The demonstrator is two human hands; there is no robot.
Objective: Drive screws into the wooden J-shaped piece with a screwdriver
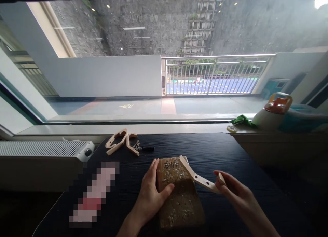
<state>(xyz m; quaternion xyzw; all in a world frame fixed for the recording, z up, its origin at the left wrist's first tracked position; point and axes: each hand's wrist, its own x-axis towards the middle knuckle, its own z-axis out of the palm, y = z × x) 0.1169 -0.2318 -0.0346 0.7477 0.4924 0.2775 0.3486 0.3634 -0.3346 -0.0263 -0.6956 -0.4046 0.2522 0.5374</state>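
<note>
My left hand (152,191) is closed on the left side of a brown block-shaped box (180,196), its thumb lying on the top face. The box has a glossy, speckled top with dark, unreadable marks. In my right hand (234,189) is the hooked end of a pale wooden piece (202,180), pinched between thumb and fingers. The piece is bent and has small round holes; its far end rests over the box's upper right edge. More curved wooden pieces (116,143) lie at the back left, beside a black-handled screwdriver (148,148) and several small screws (137,144).
Both hands work over a black table (123,182). A blurred-out pink and white item (94,196) lies at the left. Behind stands a window sill (153,128) with a green cloth (241,120) and a white-and-orange container (271,110). A white radiator (43,149) is at the left.
</note>
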